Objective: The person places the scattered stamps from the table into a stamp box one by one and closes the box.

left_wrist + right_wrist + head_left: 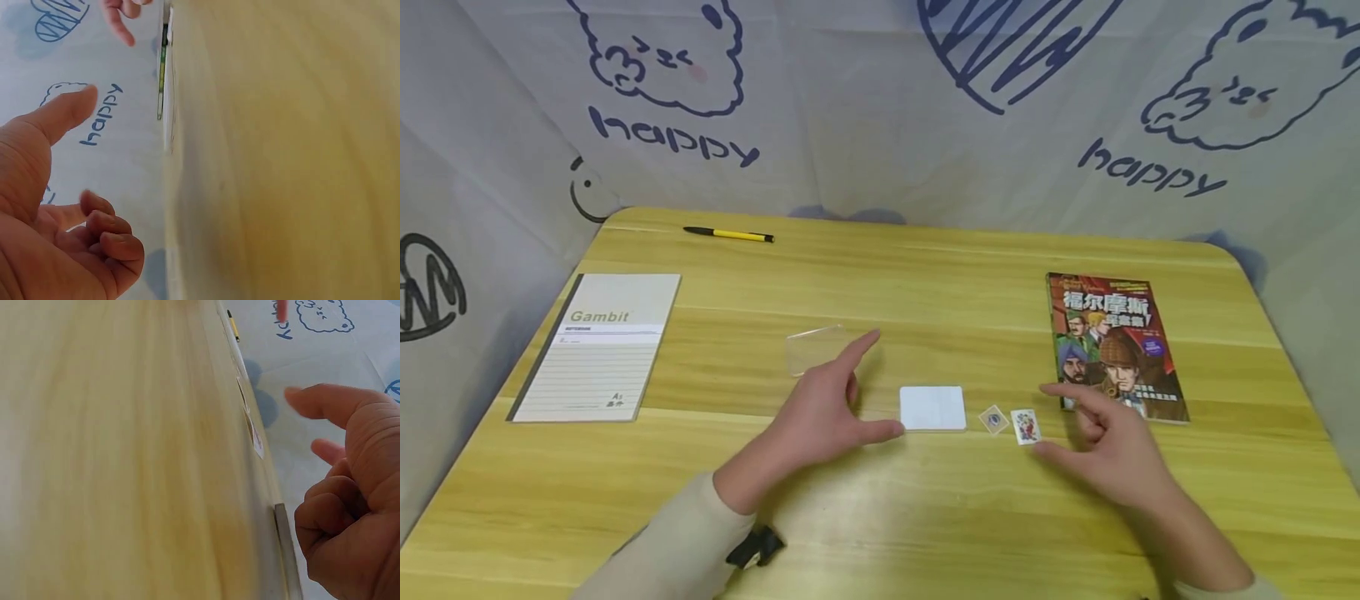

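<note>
My left hand (pixel 820 417) has its thumb and index finger spread apart, the other fingers loosely curled, and holds nothing. Its thumb tip is at the lower left corner of a blank white card-like rectangle (pixel 932 408); whether they touch I cannot tell. Beyond the left hand, partly behind its index finger, lies a clear plastic piece (pixel 808 354). Right of the white rectangle are a small diamond-turned square with a blue emblem (pixel 994 419) and a small white card with colourful figures (pixel 1026 426). My right hand (pixel 1116 454), likewise holding nothing, has its thumb by that small card.
A Gambit notebook (pixel 598 350) lies at the left of the wooden table (pixel 925 525). A yellow and black pen (pixel 730 235) is near the back edge. On the right is a comic-style book (pixel 1116 342), partly behind the right hand. Patterned white cloth (pixel 865 108) hangs behind.
</note>
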Action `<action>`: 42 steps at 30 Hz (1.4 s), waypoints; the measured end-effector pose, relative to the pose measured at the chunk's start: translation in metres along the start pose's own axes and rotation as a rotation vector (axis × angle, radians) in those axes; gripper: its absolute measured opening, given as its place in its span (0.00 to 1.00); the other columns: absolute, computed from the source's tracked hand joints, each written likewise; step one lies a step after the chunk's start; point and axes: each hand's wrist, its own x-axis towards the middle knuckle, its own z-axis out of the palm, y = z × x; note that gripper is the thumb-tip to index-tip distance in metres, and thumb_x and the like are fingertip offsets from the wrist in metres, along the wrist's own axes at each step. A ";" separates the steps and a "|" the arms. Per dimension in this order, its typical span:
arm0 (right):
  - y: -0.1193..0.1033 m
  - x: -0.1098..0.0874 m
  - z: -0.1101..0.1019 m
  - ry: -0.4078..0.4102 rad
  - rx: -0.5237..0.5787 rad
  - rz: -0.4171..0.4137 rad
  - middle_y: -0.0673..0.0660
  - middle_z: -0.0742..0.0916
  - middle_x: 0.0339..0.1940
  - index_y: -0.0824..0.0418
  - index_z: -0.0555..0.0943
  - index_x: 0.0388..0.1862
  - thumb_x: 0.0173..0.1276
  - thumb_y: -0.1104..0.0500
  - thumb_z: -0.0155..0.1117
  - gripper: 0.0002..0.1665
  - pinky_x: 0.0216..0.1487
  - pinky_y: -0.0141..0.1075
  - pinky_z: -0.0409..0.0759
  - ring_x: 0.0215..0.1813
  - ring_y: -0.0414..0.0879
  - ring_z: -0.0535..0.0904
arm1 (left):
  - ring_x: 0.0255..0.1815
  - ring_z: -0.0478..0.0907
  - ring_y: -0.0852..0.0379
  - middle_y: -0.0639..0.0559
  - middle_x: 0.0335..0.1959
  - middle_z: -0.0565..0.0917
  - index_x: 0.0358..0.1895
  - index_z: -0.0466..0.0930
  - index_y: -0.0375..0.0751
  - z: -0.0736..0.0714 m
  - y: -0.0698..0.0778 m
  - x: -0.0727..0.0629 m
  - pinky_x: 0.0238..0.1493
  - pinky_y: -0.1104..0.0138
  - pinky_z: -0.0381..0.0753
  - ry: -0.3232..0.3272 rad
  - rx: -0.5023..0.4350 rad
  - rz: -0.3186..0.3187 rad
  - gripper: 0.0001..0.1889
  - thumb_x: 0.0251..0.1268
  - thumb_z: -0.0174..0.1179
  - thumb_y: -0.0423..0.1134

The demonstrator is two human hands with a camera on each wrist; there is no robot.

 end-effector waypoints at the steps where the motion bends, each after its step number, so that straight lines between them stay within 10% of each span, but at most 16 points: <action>1: 0.001 0.001 0.001 -0.008 0.012 -0.011 0.45 0.61 0.16 0.55 0.81 0.61 0.47 0.58 0.86 0.40 0.28 0.35 0.69 0.17 0.37 0.56 | 0.19 0.60 0.61 0.55 0.18 0.68 0.78 0.58 0.47 0.001 -0.001 0.001 0.24 0.64 0.66 -0.012 -0.006 -0.006 0.56 0.43 0.81 0.54; 22: 0.010 0.006 0.010 -0.115 -0.030 -0.033 0.40 0.62 0.14 0.54 0.83 0.57 0.53 0.58 0.83 0.31 0.39 0.37 0.75 0.16 0.33 0.57 | 0.14 0.58 0.61 0.58 0.14 0.63 0.67 0.72 0.38 0.027 -0.015 0.016 0.22 0.66 0.66 -0.145 -0.290 -0.112 0.43 0.43 0.81 0.35; 42: 0.009 0.008 0.009 -0.134 -0.037 -0.023 0.40 0.62 0.13 0.53 0.84 0.54 0.56 0.55 0.81 0.26 0.35 0.36 0.75 0.15 0.34 0.57 | 0.16 0.60 0.62 0.57 0.15 0.65 0.59 0.78 0.39 0.032 -0.019 0.021 0.21 0.67 0.64 -0.180 -0.227 -0.090 0.35 0.43 0.81 0.36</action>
